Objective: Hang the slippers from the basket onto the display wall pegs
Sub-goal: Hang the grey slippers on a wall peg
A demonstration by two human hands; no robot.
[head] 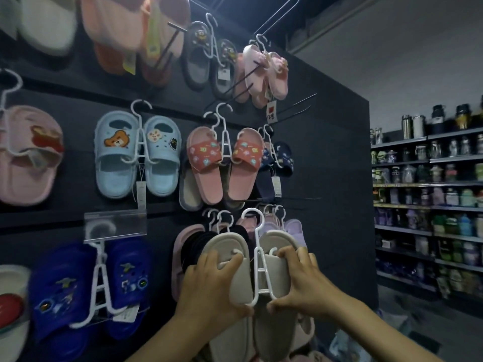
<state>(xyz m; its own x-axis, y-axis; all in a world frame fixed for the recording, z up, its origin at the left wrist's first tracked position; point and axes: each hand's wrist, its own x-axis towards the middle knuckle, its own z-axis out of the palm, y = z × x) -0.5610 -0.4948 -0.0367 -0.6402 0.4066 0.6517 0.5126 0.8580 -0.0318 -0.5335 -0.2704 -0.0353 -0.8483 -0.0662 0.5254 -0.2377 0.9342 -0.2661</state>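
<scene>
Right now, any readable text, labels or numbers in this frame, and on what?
None legible.
Red tag under the pink slippers: print blurred.
White barcode tag beside the navy slippers: too small.
Yellow tag at top: motion-blurred.
Shelf bottles: labels blurred.

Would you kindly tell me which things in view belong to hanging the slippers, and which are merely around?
Part of the job:
- grey slippers on a white hanger
- left hand and right hand, both gripping the pair
- display wall
- bare peg

Just around:
- light blue slippers
- coral slippers
- dark blue slippers
- shelves of bottles
</scene>
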